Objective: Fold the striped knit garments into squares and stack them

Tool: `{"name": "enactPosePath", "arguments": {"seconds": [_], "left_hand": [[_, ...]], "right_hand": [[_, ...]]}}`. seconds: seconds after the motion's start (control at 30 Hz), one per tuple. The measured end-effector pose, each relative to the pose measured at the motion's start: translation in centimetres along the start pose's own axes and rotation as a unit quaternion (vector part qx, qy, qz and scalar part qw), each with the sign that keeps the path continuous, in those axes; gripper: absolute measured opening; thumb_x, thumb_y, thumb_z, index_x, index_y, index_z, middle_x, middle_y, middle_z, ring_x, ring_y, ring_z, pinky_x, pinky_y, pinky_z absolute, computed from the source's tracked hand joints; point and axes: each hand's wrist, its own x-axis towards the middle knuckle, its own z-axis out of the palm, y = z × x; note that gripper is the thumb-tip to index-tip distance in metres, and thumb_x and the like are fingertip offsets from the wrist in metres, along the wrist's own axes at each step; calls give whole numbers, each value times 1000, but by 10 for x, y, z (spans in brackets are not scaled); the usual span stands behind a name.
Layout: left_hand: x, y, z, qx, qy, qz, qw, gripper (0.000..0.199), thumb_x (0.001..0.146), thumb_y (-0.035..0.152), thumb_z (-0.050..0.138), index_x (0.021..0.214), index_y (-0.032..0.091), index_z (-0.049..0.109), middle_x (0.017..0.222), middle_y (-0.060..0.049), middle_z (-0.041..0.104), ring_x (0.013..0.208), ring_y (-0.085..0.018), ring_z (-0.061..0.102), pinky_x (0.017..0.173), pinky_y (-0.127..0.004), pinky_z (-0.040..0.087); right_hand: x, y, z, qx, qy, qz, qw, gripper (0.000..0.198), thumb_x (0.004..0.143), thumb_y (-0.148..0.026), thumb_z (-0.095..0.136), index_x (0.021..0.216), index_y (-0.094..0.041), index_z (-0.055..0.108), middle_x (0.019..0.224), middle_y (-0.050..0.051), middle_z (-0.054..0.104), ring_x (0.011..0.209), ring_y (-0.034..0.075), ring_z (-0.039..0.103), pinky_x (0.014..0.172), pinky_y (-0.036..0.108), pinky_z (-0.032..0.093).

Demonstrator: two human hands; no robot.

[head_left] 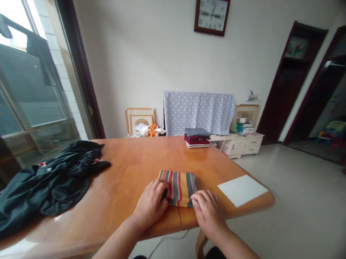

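The left hand (pixel 150 202) is closed on the left side of the folded striped cloth (pixel 178 187), the right hand (pixel 208 212) on its near right corner, by the table's (pixel 128 162) near edge. Apparently the folds are being squared; the next move calls for keeping them flat.

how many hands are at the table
2: the left hand at the left edge of the striped cloth, the right hand at its near right corner. None seem hidden.
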Motion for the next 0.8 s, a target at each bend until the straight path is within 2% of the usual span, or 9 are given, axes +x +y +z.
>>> {"name": "enactPosePath", "arguments": {"seconds": [0.1, 0.2, 0.33, 0.4, 0.5, 0.57, 0.63, 0.73, 0.8], "left_hand": [[-1, 6, -7, 54, -23, 1, 998, 23, 80, 13, 54, 100, 24, 58, 105, -8, 60, 100, -26, 54, 91, -42, 44], [-3, 11, -11, 84, -51, 12, 995, 19, 83, 13, 53, 97, 24, 60, 103, -8, 59, 96, -25, 52, 88, -41, 43], [-4, 13, -12, 87, -65, 4, 994, 17, 84, 13, 53, 95, 24, 60, 102, -7, 58, 95, -24, 52, 87, -39, 43], [-5, 12, -12, 82, -62, 2, 995, 17, 85, 14, 54, 96, 24, 60, 102, -7, 58, 96, -24, 52, 87, -38, 43], [-6, 10, -13, 76, -60, 2, 995, 17, 84, 14, 55, 96, 25, 61, 104, -7, 58, 96, -24, 52, 87, -38, 42], [-6, 9, -14, 72, -59, 3, 996, 15, 84, 15, 55, 95, 24, 61, 105, -7, 59, 96, -24, 53, 87, -38, 42], [-7, 10, -15, 61, -57, 6, 997, 14, 85, 16, 55, 95, 24, 61, 106, -7, 60, 96, -23, 54, 87, -37, 43], [-10, 11, -15, 20, -52, 14, 998, 13, 83, 19, 60, 96, 24, 63, 106, -6, 62, 96, -24, 55, 88, -37, 43], [-12, 8, -15, -28, -49, 17, 998, 12, 81, 21, 64, 92, 23, 63, 102, -5, 63, 95, -23, 57, 88, -36, 44]], "right_hand": [[-4, 2, 1, -1, -4, -1, 1000, 19, 97, -20, 44, 100, -24, 63, 100, 6, 65, 94, 23, 57, 85, 37, 39], [1, 1, -4, 4, -15, 2, 1000, 15, 94, -20, 48, 94, -23, 63, 95, 5, 65, 91, 23, 57, 83, 36, 40], [30, -10, -15, 30, -7, 14, 999, 17, 94, -26, 49, 85, -22, 63, 90, 5, 67, 89, 22, 60, 83, 35, 43], [53, -19, -15, 60, 10, 14, 998, 23, 97, -29, 45, 91, -21, 66, 97, 6, 69, 95, 22, 62, 88, 35, 45], [88, -34, -3, 87, 10, 16, 996, 37, 102, -33, 35, 112, -19, 68, 117, 10, 70, 113, 21, 62, 101, 34, 45], [103, -41, 13, 62, -37, 38, 997, 48, 104, -36, 28, 127, -15, 64, 134, 14, 63, 129, 22, 54, 110, 35, 39], [107, -45, 30, 11, -121, 73, 990, 58, 104, -43, 25, 141, -10, 55, 149, 17, 51, 142, 26, 41, 117, 39, 31], [99, -44, 51, -61, -239, 111, 963, 75, 101, -60, 22, 153, -8, 39, 159, 17, 35, 151, 30, 24, 122, 46, 19], [91, -43, 58, -87, -273, 116, 951, 80, 100, -66, 16, 157, -11, 31, 161, 15, 31, 153, 29, 18, 123, 49, 13]]}}
